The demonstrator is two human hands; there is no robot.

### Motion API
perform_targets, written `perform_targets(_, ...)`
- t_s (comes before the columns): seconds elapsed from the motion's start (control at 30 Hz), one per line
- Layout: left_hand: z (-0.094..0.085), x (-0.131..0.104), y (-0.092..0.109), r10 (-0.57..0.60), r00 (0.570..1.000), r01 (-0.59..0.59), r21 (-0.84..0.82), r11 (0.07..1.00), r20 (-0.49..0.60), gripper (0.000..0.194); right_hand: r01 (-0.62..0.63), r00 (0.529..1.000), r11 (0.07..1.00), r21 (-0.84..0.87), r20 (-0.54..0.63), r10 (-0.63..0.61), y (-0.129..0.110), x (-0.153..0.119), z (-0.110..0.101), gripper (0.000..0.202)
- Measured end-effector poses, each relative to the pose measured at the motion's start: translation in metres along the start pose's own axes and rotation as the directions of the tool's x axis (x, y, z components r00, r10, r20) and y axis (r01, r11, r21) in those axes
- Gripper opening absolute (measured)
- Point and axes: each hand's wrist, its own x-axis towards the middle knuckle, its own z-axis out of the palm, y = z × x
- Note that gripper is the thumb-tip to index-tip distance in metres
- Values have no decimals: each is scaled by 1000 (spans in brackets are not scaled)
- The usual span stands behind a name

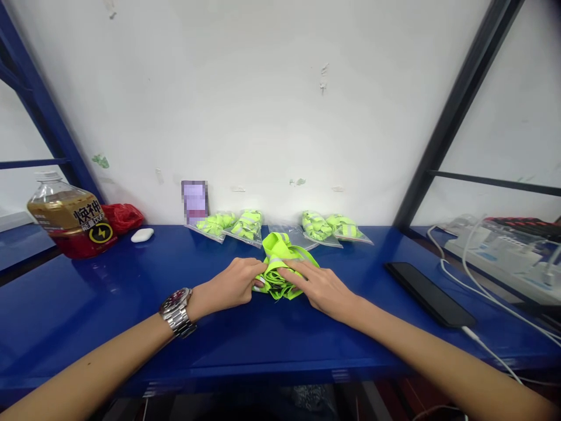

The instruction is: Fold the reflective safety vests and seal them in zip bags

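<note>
A bunched neon-yellow fabric piece with silvery stripes point(280, 257) rests on the blue table point(210, 345), folded in layers. My left hand point(234, 282), with a metal watch on its wrist, is closed on the fabric's left side. From the right, my right hand point(322, 286) presses on the layers with its fingers stretched over them. Behind the fabric lies a flat clear bag point(291, 235). Clear bags with similar yellow fabric stand to either side of it, two at the left point(248, 227) and two at the right point(318, 227).
At the left are a large drink bottle point(72, 216), a red plastic bag point(125, 217) and a white case point(142, 235). A black phone point(429, 293) with a white cable lies at the right, near a power strip point(504, 257). A pixelated card point(195, 200) leans on the wall.
</note>
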Motion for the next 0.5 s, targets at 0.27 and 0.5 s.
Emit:
perform_targets(0.27, -17, 22, -5, -62, 980, 109, -246, 963, 190, 11, -167, 958, 939, 301, -178, 227, -16, 10, 10, 25)
perform_targets(0.5, -2, 37, -27, -89, 970, 142, -227, 964, 227, 19, -364, 912, 893, 264, -93, 399, -12, 9, 12, 26)
